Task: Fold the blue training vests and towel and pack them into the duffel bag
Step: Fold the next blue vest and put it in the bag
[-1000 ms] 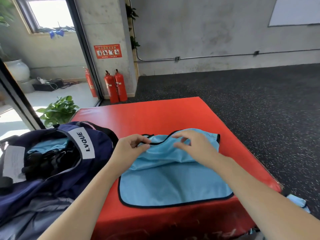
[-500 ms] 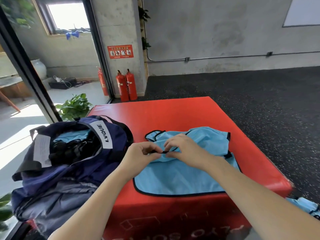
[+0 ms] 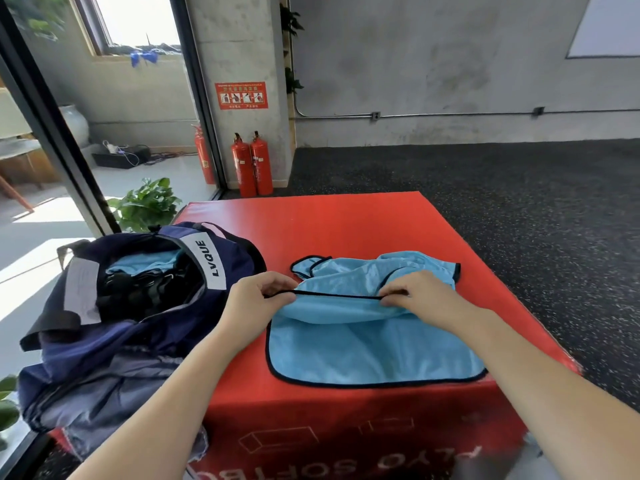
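A red padded box occupies the near centre; white printed lettering is seen on its near face. Dark speckled flooring extends to the right and far side. Two red fire extinguishers are stood against a concrete pillar, with a third located just to the left. A red safety sign is fixed to the pillar. A green potted plant is positioned at the left, near a dark door frame. A metal conduit is run along the far grey wall.
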A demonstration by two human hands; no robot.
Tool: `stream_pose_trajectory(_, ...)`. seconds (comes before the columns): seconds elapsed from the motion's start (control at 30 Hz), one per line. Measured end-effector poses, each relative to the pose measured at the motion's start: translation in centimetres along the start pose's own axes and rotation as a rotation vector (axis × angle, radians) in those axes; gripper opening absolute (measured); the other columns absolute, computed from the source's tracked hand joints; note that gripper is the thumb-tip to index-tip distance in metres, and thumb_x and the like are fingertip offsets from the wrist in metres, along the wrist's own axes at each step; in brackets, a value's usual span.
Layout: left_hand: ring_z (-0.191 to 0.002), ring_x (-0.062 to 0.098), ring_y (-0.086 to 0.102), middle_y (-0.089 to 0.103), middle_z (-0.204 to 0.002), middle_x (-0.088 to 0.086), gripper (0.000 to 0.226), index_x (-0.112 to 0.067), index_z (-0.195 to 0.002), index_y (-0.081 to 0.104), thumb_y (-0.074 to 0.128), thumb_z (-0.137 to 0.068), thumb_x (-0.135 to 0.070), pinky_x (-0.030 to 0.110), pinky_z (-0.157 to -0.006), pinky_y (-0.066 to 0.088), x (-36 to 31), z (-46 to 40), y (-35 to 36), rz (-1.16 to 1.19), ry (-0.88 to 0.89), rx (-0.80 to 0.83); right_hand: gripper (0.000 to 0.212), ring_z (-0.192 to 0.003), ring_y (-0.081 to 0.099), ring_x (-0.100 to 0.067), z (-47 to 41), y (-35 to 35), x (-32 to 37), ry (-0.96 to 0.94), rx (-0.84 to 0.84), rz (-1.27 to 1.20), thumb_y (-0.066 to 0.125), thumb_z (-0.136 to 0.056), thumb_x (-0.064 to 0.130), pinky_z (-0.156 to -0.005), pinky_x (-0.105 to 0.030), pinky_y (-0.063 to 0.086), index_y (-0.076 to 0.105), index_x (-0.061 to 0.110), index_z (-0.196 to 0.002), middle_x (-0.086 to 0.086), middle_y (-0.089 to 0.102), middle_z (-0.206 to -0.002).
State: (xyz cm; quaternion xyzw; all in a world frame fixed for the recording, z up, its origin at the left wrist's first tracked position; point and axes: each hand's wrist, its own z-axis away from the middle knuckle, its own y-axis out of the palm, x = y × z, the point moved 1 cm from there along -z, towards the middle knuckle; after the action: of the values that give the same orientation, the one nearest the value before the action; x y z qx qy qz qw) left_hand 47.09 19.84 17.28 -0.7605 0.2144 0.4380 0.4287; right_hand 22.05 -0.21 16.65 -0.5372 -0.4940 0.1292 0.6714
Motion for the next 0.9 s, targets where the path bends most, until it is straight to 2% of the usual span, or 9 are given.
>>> stream_pose_trajectory(0.13,-0.087,0.010,0.071,0.076,-0.086,-0.011,0.024,-0.034,-0.086,0.078,0.079,-0.082,-0.010,0.034,-0.087,0.056,1.1,0.0,-0.6,-0.011,-0.025,-0.032,0.021,-0.083,0.062,0.006,1.8,-1.9,-2.5,0.066,-0.035,0.059,0.072,-0.091,0.022,-0.072,-0.019,0.044,0.071,0.042,-0.085,0.029,0.068,-0.082)
stream_pose_trajectory(0.2,-0.087,0.010,0.071,0.076,-0.087,-0.011,0.022,-0.030,-0.087,0.078,0.079,-0.083,-0.008,0.036,-0.089,0.056,1.5,0.1,-1.0,-0.004,-0.038,-0.041,0.017,-0.079,0.063,0.003,2.6,-2.5,-3.6,0.116,-0.072,0.056,0.073,-0.090,0.021,-0.070,-0.019,0.049,0.074,0.037,-0.089,0.022,0.071,-0.082)
stream_pose_trajectory(0.27,-0.086,0.009,0.070,0.076,-0.087,-0.011,0.021,-0.028,-0.088,0.076,0.077,-0.084,-0.007,0.036,-0.087,0.057,1.8,0.3,-1.1,-0.014,-0.036,-0.037,0.014,-0.075,0.062,0.006,3.6,-3.1,-4.6,0.155,-0.102,0.034,0.073,-0.090,0.018,-0.064,-0.013,0.045,0.075,0.031,-0.091,0.020,0.070,-0.077)
stream_pose_trajectory(0.33,-0.084,0.008,0.069,0.074,-0.085,-0.013,0.020,-0.027,-0.086,0.075,0.075,-0.085,-0.007,0.034,-0.084,0.056,1.9,0.6,-1.0,-0.048,-0.020,-0.035,0.014,-0.073,0.060,0.010,4.6,-3.4,-5.5,0.168,-0.117,0.028,0.074,-0.089,0.016,-0.064,-0.008,0.041,0.075,0.029,-0.092,0.023,0.067,-0.073)
stream_pose_trajectory(0.4,-0.080,0.010,0.068,0.074,-0.083,-0.013,0.021,-0.027,-0.082,0.074,0.072,-0.086,-0.006,0.032,-0.080,0.055,2.1,0.7,-0.8,-0.095,0.000,-0.029,0.020,-0.080,0.061,0.013,5.5,-3.7,-6.1,0.174,-0.127,0.038,0.075,-0.088,0.015,-0.070,-0.007,0.042,0.072,0.034,-0.093,0.022,0.068,-0.080)
stream_pose_trajectory(0.47,-0.072,0.012,0.065,0.074,-0.081,-0.013,0.028,-0.030,-0.077,0.074,0.068,-0.089,-0.005,0.029,-0.073,0.051,2.7,0.7,-0.7,-0.157,0.005,-0.012,0.025,-0.085,0.064,0.008,6.3,-3.9,-6.5,0.184,-0.144,0.044,0.075,-0.088,0.015,-0.080,-0.015,0.048,0.070,0.038,-0.095,0.018,0.070,-0.088)
stream_pose_trajectory(0.53,-0.066,0.008,0.061,0.073,-0.083,-0.016,0.039,-0.031,-0.071,0.074,0.062,-0.089,0.001,0.023,-0.068,0.047,3.2,0.9,-0.6,-0.220,0.024,-0.005,0.026,-0.086,0.065,0.002,7.2,-4.2,-6.7,0.177,-0.175,0.082,0.074,-0.088,0.014,-0.082,-0.024,0.051,0.066,0.039,-0.092,0.016,0.070,-0.089)
stream_pose_trajectory(0.67,-0.092,-0.007,0.062,0.069,-0.094,-0.025,0.050,-0.023,-0.069,0.076,0.051,-0.081,0.019,0.001,-0.080,0.040,3.3,1.7,-0.2,-0.290,0.128,0.014,0.022,-0.079,0.058,-0.009,8.6,-4.6,-6.8,0.130,-0.244,0.233,0.069,-0.091,0.016,-0.075,-0.036,0.050,0.055,0.033,-0.087,0.013,0.062,-0.082)
stream_pose_trajectory(0.9,-0.092,-0.016,0.060,0.072,-0.088,-0.019,0.059,-0.036,-0.073,0.073,0.051,-0.077,0.018,-0.003,-0.085,0.036,4.8,2.4,-0.2,-0.371,0.132,0.030,0.029,-0.088,0.050,-0.014,10.8,-4.6,-7.6,0.062,-0.250,0.345,0.056,-0.091,-0.003,-0.078,-0.033,0.041,0.059,0.025,-0.082,0.018,0.053,-0.081)
